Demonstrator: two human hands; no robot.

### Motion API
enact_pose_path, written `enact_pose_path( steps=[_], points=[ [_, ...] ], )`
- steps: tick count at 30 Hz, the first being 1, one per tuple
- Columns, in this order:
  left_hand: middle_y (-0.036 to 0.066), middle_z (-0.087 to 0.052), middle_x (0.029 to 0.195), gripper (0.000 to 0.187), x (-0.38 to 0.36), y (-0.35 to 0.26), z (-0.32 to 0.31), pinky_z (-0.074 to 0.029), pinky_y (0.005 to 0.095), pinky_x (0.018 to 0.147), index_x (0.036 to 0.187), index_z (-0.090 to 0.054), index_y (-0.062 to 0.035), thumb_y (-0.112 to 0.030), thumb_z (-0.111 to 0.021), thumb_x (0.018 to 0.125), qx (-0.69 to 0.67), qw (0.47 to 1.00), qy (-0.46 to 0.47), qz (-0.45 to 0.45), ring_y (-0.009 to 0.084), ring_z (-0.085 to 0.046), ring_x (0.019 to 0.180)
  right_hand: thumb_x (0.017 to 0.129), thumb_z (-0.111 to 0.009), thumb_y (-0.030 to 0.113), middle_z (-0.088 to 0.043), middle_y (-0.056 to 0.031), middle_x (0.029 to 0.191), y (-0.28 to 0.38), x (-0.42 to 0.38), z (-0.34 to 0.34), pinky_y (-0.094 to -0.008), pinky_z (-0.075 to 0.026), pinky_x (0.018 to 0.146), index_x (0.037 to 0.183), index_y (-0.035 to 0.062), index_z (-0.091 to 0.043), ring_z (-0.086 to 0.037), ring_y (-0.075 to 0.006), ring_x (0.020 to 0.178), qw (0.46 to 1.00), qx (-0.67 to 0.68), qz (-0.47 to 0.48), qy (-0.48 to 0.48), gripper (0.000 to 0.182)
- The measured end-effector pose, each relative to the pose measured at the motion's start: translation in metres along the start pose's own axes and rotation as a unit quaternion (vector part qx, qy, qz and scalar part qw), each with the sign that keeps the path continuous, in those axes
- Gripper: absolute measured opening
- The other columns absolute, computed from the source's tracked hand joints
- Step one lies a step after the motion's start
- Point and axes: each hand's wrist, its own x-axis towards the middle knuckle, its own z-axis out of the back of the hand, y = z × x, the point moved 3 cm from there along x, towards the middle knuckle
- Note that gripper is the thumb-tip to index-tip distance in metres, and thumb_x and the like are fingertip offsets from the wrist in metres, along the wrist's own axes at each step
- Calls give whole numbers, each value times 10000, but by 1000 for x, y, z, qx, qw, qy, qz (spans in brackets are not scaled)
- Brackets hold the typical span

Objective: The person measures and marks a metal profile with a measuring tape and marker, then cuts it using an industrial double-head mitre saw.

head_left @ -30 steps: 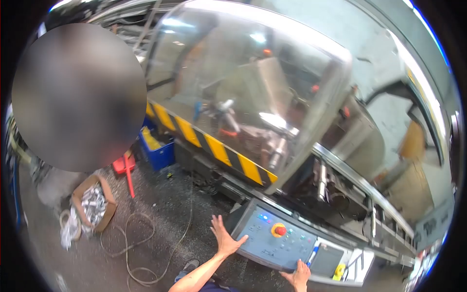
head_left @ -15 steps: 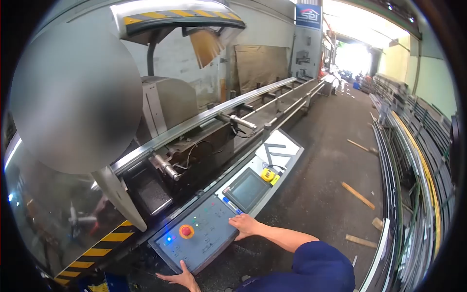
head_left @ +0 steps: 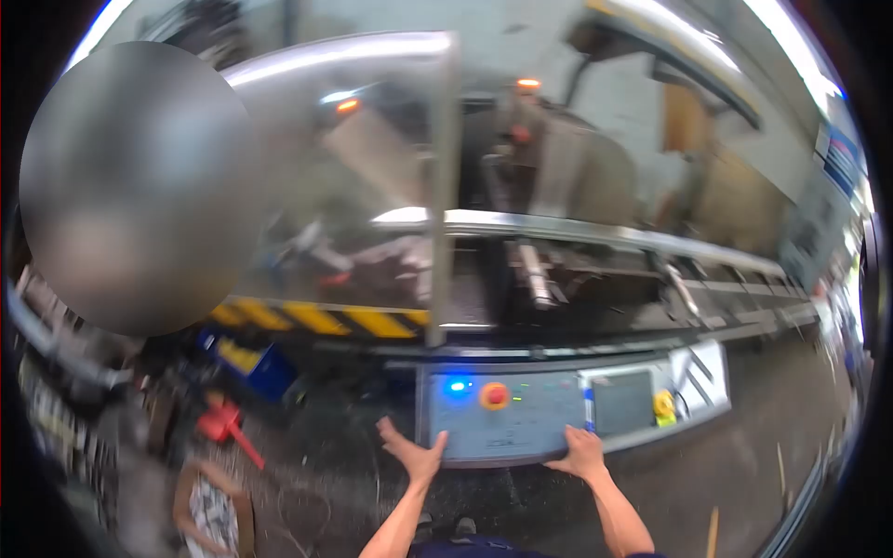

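A grey control panel (head_left: 539, 437) with a red emergency stop button (head_left: 495, 396) and a glowing blue button (head_left: 457, 386) is in front of me. My left hand (head_left: 411, 454) is at the panel's lower left corner, fingers spread, the thumb at its edge. At the front edge, farther right, my right hand (head_left: 583, 454) rests with thumb and fingers apart. Just above its fingers lies a blue marker (head_left: 589, 409). Beside that is a dark touchscreen (head_left: 625, 405), then a yellow tape measure (head_left: 664, 407). Neither hand holds a loose object.
Behind the panel runs a long metal profile (head_left: 577, 228) on the machine. A clear guard (head_left: 363, 186) with a yellow-black striped edge (head_left: 321, 318) covers its left part. On the floor at left are a blue bin (head_left: 265, 370), a red dustpan (head_left: 220, 423) and a cardboard box (head_left: 244, 507).
My view has swung left, bringing the guard and the floor items at left into sight. Both hands remain at the panel's edges. The picture is blurrier.
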Motion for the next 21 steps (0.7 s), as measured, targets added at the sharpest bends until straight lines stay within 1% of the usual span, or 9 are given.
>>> enact_pose_path(
  steps=[2,3,5,6,7,9,15,17,21],
  points=[
    [286,-55,1616,1340,0,-4,4,-16,649,1171,1564,-43,-10,-494,-885,642,-2,1000,-9,11,429,-14,1517,404,-922,499,-672,-158,907,3,2,-1,-412,-527,781,1121,-64,-614,-669,-319,852,999,-27,-16,34,962],
    [295,-41,1616,1346,0,-6,6,-15,652,1173,1567,-35,-20,-500,-884,640,4,1000,-12,14,440,-21,1514,404,-922,499,-672,-158,907,4,3,-4,-412,-527,781,1121,-64,-614,-669,-319,852,999,-24,13,45,962],
    [295,-27,1618,1351,0,-9,7,-11,649,1177,1569,-27,-33,-505,-884,637,-7,999,-10,34,448,-22,1511,423,-924,503,-666,-166,908,-4,-2,-10,-427,-521,796,1133,-76,-602,-666,-324,865,999,-22,-16,31,971],
    [295,-27,1618,1351,-1,-9,8,-11,649,1177,1569,-27,-33,-505,-884,637,-8,999,-25,46,448,-22,1511,437,-928,505,-662,-165,914,-4,-2,-10,-442,-517,806,1142,-78,-598,-662,-334,873,999,-31,-9,31,973],
    [295,-17,1619,1351,0,-10,8,-8,648,1179,1570,-21,-39,-506,-882,639,-11,999,-20,45,452,-18,1510,437,-928,505,-662,-165,914,-4,-2,-10,-442,-517,806,1142,-78,-598,-662,-334,873,999,-30,6,36,973],
    [294,-7,1620,1352,-1,-8,10,-4,647,1181,1571,-14,-46,-507,-881,641,-12,999,-20,49,456,-13,1509,433,-931,510,-664,-167,938,-7,-3,-13,-447,-515,812,1143,-74,-599,-659,-350,882,998,-35,-23,52,978],
    [289,8,1621,1350,0,-8,9,5,646,1183,1570,-3,-54,-512,-876,647,-6,999,-9,45,472,4,1504,418,-933,519,-664,-170,969,-10,-5,-17,-441,-513,831,1162,-71,-599,-655,-356,908,997,-40,-17,63,1007],
    [290,6,1619,1349,0,-7,9,9,645,1183,1569,-5,-55,-523,-871,647,-5,999,-14,49,485,7,1499,399,-935,507,-661,-164,935,-7,-3,-14,-425,-508,794,1139,-94,-593,-653,-340,856,998,-50,10,30,1013],
    [307,-8,1609,1348,2,-9,10,10,645,1182,1568,-3,-53,-530,-867,649,-4,999,-9,51,497,3,1494,395,-935,510,-660,-164,945,-8,-2,-15,-425,-505,800,1146,-92,-589,-650,-343,873,998,-57,15,24,1023]
  ],
)
